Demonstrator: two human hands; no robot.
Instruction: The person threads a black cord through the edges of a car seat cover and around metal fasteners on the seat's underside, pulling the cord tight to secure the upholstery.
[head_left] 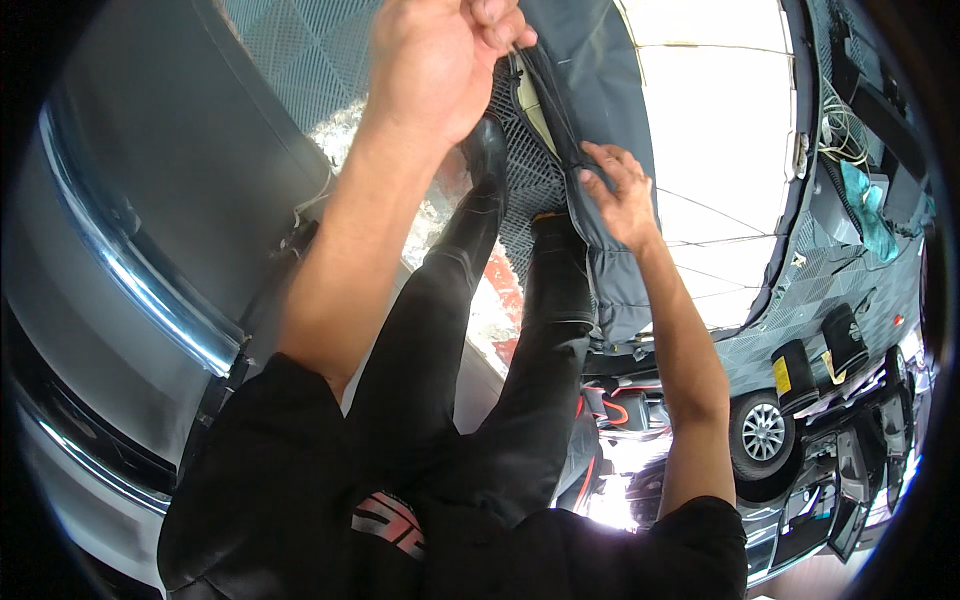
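Observation:
A large padded piece, which looks like a car seat cushion, lies in front of me to the right. Its dark grey cover [600, 80] wraps the near side of a broad cream panel [715, 130], crossed by thin dark cords. My left hand [440, 65] is raised at the top edge of the view beside the cover. Its fingers are curled closed, and what they hold is hidden. My right hand [625, 200] rests on the cover's folded edge, with thumb and fingers apart. A strip of yellowish padding [535, 110] shows along the fold between the hands.
A grey car panel with a chrome strip [140, 270] stands close on my left. My black boots are on patterned grey floor tiles [290, 50]. At right lie a teal cloth [868, 212] and pale cables [840, 130]. A car with a silver wheel [763, 432] stands behind.

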